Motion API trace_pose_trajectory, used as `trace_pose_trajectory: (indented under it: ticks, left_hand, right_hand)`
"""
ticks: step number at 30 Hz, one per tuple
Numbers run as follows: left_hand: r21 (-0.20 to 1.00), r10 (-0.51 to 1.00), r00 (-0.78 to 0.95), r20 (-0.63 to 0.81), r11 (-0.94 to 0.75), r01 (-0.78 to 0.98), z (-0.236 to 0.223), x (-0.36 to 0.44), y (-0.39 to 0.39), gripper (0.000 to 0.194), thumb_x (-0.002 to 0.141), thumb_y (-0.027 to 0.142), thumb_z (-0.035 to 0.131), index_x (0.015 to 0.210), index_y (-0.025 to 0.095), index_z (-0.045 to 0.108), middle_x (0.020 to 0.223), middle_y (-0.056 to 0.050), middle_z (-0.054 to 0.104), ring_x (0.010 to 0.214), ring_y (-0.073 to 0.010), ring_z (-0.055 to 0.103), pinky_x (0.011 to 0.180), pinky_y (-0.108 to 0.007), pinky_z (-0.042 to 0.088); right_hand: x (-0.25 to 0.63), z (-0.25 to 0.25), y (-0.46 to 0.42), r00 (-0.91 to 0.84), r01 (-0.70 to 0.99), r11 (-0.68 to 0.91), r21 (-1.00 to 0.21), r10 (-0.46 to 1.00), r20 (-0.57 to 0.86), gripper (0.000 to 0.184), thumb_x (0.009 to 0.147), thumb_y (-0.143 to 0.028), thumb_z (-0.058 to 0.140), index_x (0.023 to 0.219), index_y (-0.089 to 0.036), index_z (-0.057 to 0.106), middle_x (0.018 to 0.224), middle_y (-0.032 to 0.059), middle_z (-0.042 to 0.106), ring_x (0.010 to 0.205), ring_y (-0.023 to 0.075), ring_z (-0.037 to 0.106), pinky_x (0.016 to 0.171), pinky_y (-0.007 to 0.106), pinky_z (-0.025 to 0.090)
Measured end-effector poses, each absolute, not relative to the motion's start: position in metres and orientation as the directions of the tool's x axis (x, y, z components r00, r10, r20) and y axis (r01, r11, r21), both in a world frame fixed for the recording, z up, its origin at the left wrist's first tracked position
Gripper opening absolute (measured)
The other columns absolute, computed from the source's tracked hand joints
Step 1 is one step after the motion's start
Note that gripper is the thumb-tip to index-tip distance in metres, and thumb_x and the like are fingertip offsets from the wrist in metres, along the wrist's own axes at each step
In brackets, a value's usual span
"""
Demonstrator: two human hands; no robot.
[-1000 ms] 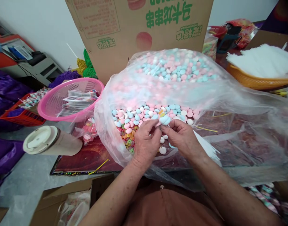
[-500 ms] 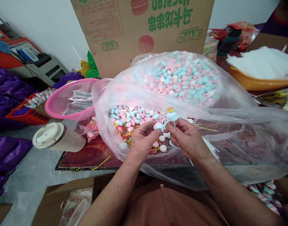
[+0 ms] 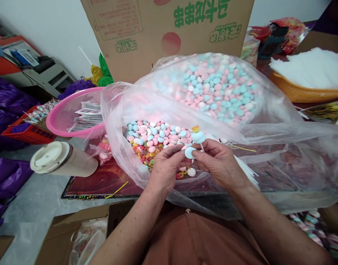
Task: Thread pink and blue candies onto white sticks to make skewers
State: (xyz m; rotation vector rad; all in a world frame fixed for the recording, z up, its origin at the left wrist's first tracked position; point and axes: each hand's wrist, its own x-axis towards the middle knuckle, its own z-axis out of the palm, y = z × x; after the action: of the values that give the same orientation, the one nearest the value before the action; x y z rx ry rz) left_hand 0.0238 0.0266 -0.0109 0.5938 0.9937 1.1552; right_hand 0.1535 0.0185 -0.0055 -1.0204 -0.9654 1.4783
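A big clear plastic bag (image 3: 268, 110) lies open on the table, full of pink, blue and white round candies (image 3: 213, 88), with small coloured ring candies (image 3: 143, 154) near its mouth. My left hand (image 3: 164, 167) pinches a pale blue candy (image 3: 189, 152) at the bag's mouth. My right hand (image 3: 220, 162) is closed on a thin white stick (image 3: 202, 146) that carries a blue candy and a small orange piece (image 3: 195, 129) at its top. The two hands touch at the fingertips.
A pink basket (image 3: 64, 117) with printed packets stands at the left, a lidded cup (image 3: 61, 163) lies in front of it. A large cardboard box (image 3: 163, 33) rises behind the bag. An orange basket (image 3: 301, 94) with white material sits at the right. An open carton (image 3: 75, 235) is below left.
My left hand has brought a blue candy up against the stick in my right hand; both hands stay at the bag's mouth. The view has shifted slightly.
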Motion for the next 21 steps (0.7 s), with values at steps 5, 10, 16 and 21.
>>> trace_pose_trajectory:
  ticks: [5,10,16,21]
  left_hand:
    - [0.809,0.949,0.107,-0.297,0.31,-0.5,-0.004,0.025,0.019,0.024,0.062,0.026,0.072,0.083,0.015,0.067,0.078,-0.002,0.068,0.066,-0.012,0.063,0.064,-0.025,0.052]
    - [0.863,0.975,0.099,-0.198,0.222,-0.455,-0.007,0.026,0.016,0.034,0.057,0.018,0.076,0.089,0.016,0.066,0.076,-0.002,0.069,0.064,-0.0113,0.062,0.061,-0.023,0.051]
    - [0.837,0.958,-0.068,-0.278,0.207,-0.507,-0.012,0.024,0.023,0.026,0.054,0.018,0.075,0.078,0.014,0.066,0.071,-0.001,0.067,0.06,-0.0138,0.063,0.061,-0.028,0.053]
    - [0.876,0.961,-0.159,-0.227,0.13,-0.464,-0.012,0.023,0.024,0.024,0.054,0.016,0.072,0.077,0.014,0.066,0.069,0.0,0.065,0.061,-0.012,0.062,0.06,-0.026,0.052]
  right_hand:
    - [0.148,-0.012,0.018,-0.054,-0.262,-0.147,-0.954,0.989,-0.138,0.017,0.068,-0.031,0.067,0.078,-0.019,0.06,0.074,-0.0017,0.062,0.06,0.0098,0.056,0.055,0.023,0.048]
    - [0.149,-0.013,0.019,-0.058,-0.197,-0.111,-0.974,0.993,-0.102,0.021,0.07,-0.036,0.064,0.079,-0.017,0.06,0.073,-0.0006,0.061,0.065,0.0125,0.058,0.059,0.025,0.049]
    - [0.17,-0.002,-0.008,-0.099,0.397,0.152,-0.905,0.987,0.122,0.02,0.085,-0.03,0.046,0.089,-0.017,0.061,0.069,-0.0004,0.06,0.061,0.0112,0.054,0.056,0.021,0.042]
    - [0.179,-0.003,-0.034,-0.189,0.736,0.347,-0.581,0.93,0.316,0.02,0.085,-0.02,0.042,0.085,-0.015,0.062,0.071,0.0027,0.063,0.062,0.0133,0.057,0.056,0.022,0.039]
